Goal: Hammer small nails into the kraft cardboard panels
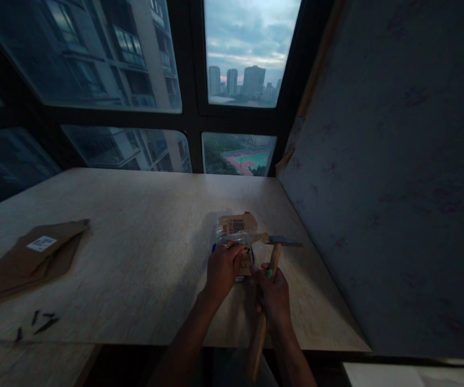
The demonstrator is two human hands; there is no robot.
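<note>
Here's the package [237, 222], cardboard and clear plastic, on the table [143, 226] straight ahead of the person, probably there so both hands reach it easily. The left hand [222, 270] rests over its near part, likely steadying it; whether those fingers grip or just press, I can't tell. And the right hand [272, 293] wraps the wooden handle of a tool [275, 258], midway along, perhaps for balance, its metal head up just beside the package. Brown envelope [34, 263] and dark bits [47, 325] lie well off left, leaving elbow room.
</note>
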